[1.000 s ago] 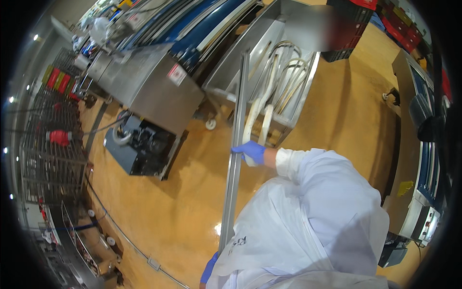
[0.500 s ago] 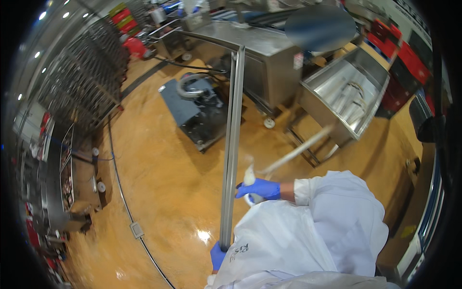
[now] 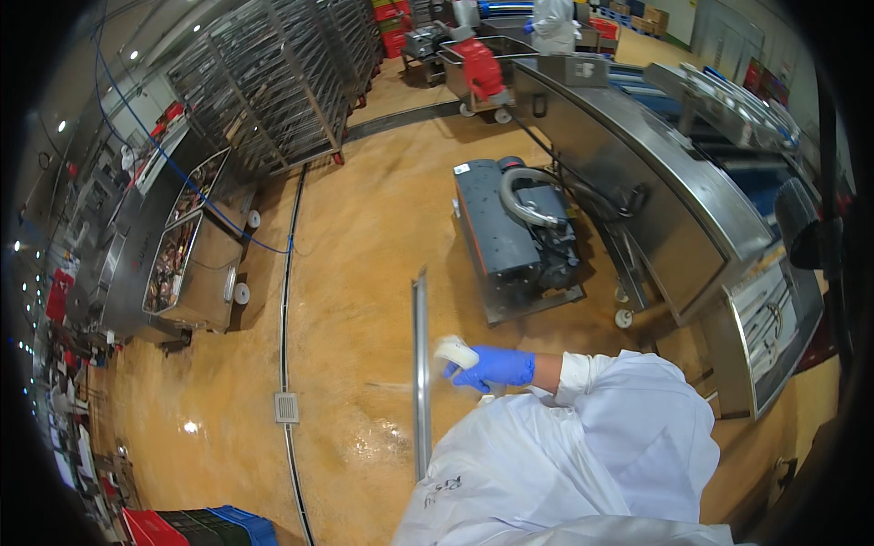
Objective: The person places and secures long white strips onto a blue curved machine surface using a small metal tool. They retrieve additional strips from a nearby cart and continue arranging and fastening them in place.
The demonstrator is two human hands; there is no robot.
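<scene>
My right hand (image 3: pixel 496 367), in a blue glove, is closed around a white spray gun (image 3: pixel 455 351), its nozzle end toward the left. A faint whitish streak, perhaps spray, shows left of the bar. Just left of this hand stands a long steel bar (image 3: pixel 421 364) with a groove along it, seen nearly end-on. Its lower end disappears behind my white apron (image 3: pixel 510 455). My left hand is out of view, so its hold on the bar cannot be seen.
A grey wheeled pump unit (image 3: pixel 496 227) with a thick hose stands ahead. Right of it are a steel table (image 3: pixel 628 155) and a steel tub (image 3: pixel 746 364). Left are steel bins (image 3: pixel 196 273) and racks (image 3: pixel 273 91). Crates (image 3: pixel 200 528) sit lower left; a person (image 3: pixel 553 27) stands far off.
My view has swung left, so the pump and table now lie further right. The bar looks shorter and tilted away. My left hand, earlier gripping the bar's lower end, has left the view.
</scene>
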